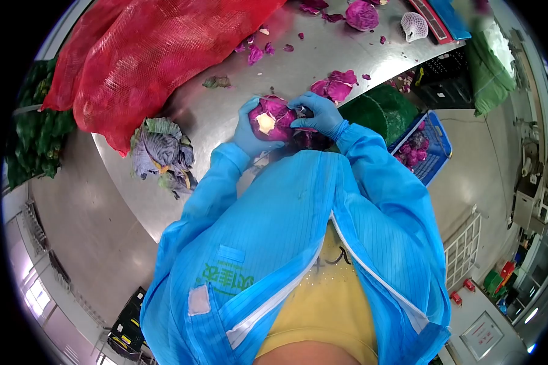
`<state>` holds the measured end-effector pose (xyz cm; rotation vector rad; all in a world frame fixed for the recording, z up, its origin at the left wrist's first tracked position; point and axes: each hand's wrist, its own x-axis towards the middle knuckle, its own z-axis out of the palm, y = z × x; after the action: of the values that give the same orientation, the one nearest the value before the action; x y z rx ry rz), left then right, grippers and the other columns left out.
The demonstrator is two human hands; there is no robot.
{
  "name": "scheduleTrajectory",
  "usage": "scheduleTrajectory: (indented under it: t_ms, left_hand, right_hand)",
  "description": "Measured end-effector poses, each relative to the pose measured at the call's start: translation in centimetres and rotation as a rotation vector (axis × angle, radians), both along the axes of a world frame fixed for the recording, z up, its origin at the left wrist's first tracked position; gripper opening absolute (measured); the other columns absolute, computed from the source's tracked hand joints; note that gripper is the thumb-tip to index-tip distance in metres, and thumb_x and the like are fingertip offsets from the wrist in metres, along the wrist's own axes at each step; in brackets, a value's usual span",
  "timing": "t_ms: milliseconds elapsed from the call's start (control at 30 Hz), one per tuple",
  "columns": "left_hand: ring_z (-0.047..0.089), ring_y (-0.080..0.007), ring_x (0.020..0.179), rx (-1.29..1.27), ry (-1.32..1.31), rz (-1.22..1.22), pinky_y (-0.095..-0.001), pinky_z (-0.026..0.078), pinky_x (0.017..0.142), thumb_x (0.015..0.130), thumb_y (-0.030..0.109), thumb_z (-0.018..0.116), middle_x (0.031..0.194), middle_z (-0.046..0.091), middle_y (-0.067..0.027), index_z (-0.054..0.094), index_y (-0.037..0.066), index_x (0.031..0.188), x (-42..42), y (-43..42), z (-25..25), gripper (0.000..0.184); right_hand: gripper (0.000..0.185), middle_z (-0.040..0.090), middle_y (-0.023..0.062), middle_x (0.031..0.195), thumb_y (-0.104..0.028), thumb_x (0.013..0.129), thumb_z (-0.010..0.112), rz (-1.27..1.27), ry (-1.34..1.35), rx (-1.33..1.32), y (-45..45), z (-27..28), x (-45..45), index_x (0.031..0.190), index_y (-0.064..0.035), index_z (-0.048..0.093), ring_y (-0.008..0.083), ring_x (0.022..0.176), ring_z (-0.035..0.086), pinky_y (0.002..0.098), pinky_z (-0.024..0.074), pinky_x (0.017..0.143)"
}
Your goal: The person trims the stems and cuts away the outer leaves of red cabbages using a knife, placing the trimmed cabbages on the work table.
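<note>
A red cabbage (273,118) with its pale cut stem end turned up is held over the metal table, close to my body. My left hand (248,131), in a blue glove, cups it from the left and below. On its right side, my gloved right hand (323,115) has its fingers closed on a dark purple cabbage leaf (304,113). More dark leaf (310,139) shows under that hand. Loose purple leaves (336,86) lie just beyond my right hand.
A red mesh sack (158,55) covers the table's (219,100) far left. Wilted outer leaves (160,152) lie at the left edge. Another cabbage (361,15) and a white foam net (414,27) sit farther back. At right stand a green sack (380,112) and a blue crate (435,152) of cabbages.
</note>
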<state>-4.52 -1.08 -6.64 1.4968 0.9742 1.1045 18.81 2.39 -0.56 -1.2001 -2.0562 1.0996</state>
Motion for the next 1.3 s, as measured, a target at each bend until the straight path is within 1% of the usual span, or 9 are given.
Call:
scheduleTrajectory:
  t_ms: [300, 500, 700, 800, 867, 900, 1033, 1133, 1300]
  left_hand:
    - [0.042, -0.0287, 0.120, 0.061, -0.009, -0.099, -0.0420, 0.035, 0.103, 0.045, 0.021, 0.092, 0.131, 0.036, -0.0177, 0.018, 0.011, 0.129, -0.6, 0.8, -0.1, 0.112]
    - [0.043, -0.0273, 0.120, 0.083, 0.041, -0.120, -0.0401, 0.036, 0.102, 0.044, 0.020, 0.091, 0.128, 0.041, -0.0171, 0.020, 0.009, 0.129, -0.8, 1.2, 0.4, 0.112]
    - [0.047, -0.0248, 0.115, -0.141, 0.017, -0.014, -0.0363, 0.042, 0.096, 0.046, 0.018, 0.090, 0.123, 0.043, -0.0149, 0.022, 0.010, 0.129, 0.7, 0.5, 2.4, 0.108]
    - [0.046, -0.0256, 0.115, -0.208, 0.004, 0.079, -0.0386, 0.041, 0.098, 0.046, 0.020, 0.091, 0.123, 0.043, -0.0146, 0.024, 0.008, 0.127, 1.6, 0.2, 3.5, 0.106]
    - [0.047, -0.0258, 0.114, -0.257, 0.106, 0.122, -0.0378, 0.041, 0.097, 0.047, 0.019, 0.090, 0.122, 0.044, -0.0148, 0.024, 0.008, 0.127, 2.2, 0.3, 5.2, 0.104]
    - [0.047, -0.0258, 0.114, -0.260, 0.106, 0.119, -0.0378, 0.041, 0.097, 0.047, 0.019, 0.090, 0.122, 0.044, -0.0148, 0.024, 0.008, 0.127, 2.0, 0.2, 4.8, 0.104]
    - [0.047, -0.0263, 0.114, -0.183, 0.130, 0.092, -0.0373, 0.041, 0.098, 0.047, 0.019, 0.090, 0.123, 0.044, -0.0164, 0.023, 0.007, 0.128, 1.6, 0.8, 4.1, 0.106]
    - [0.047, -0.0264, 0.114, -0.221, 0.076, 0.089, -0.0373, 0.041, 0.098, 0.046, 0.019, 0.091, 0.122, 0.044, -0.0170, 0.023, 0.007, 0.127, 1.9, 0.7, 4.5, 0.106]
    - [0.047, -0.0264, 0.113, -0.256, 0.064, 0.114, -0.0369, 0.041, 0.097, 0.046, 0.019, 0.091, 0.121, 0.044, -0.0167, 0.023, 0.006, 0.127, 2.1, 0.4, 5.2, 0.106]
  right_hand:
    - [0.052, 0.057, 0.0096, 0.093, -0.038, 0.061, 0.080, 0.212, 0.001, 0.007, 2.4, -0.3, -0.3, 0.096, -0.0072, 0.057, 0.0276, 0.086, 0.057, 0.0348, 0.0462, 0.077]
    - [0.049, 0.051, 0.0066, 0.084, -0.034, 0.062, 0.081, 0.220, -0.031, -0.181, 2.5, -0.1, -0.4, 0.093, -0.0068, 0.055, 0.0190, 0.077, 0.049, 0.0314, 0.0423, 0.071]
    - [0.029, 0.048, 0.0012, 0.069, -0.020, 0.073, 0.076, 0.055, 0.182, -0.380, -0.4, 0.1, 0.5, 0.079, -0.0047, 0.053, 0.0101, 0.065, 0.041, 0.0277, 0.0377, 0.061]
    - [0.028, 0.052, 0.0030, 0.071, -0.020, 0.072, 0.076, -0.205, 0.372, -0.479, -3.0, 1.0, 2.1, 0.086, -0.0035, 0.057, 0.0078, 0.070, 0.049, 0.0279, 0.0454, 0.065]
    - [0.036, 0.058, 0.0055, 0.076, -0.024, 0.071, 0.077, -0.441, 0.191, -0.346, -2.9, -1.3, 4.5, 0.093, -0.0023, 0.058, 0.0119, 0.073, 0.057, 0.0287, 0.0488, 0.069]
    - [0.045, 0.061, 0.0089, 0.090, -0.030, 0.070, 0.077, -0.431, -0.207, -0.245, -2.5, -0.6, 4.8, 0.099, -0.0015, 0.058, 0.0187, 0.078, 0.061, 0.0315, 0.0498, 0.070]
    - [0.055, 0.056, 0.0115, 0.109, -0.036, 0.068, 0.077, -0.431, -0.008, -0.146, -1.9, 0.1, 0.9, 0.109, -0.0042, 0.058, 0.0227, 0.095, 0.059, 0.0327, 0.0480, 0.080]
    - [0.055, 0.058, 0.0117, 0.105, -0.035, 0.068, 0.077, -0.270, 0.204, -0.090, -0.9, -0.5, -1.4, 0.111, -0.0064, 0.058, 0.0231, 0.095, 0.059, 0.0323, 0.0473, 0.082]
    - [0.054, 0.059, 0.0099, 0.104, -0.031, 0.066, 0.078, -0.269, -0.032, -0.128, -0.8, 1.6, -1.8, 0.111, -0.0092, 0.058, 0.0232, 0.086, 0.060, 0.0329, 0.0485, 0.078]
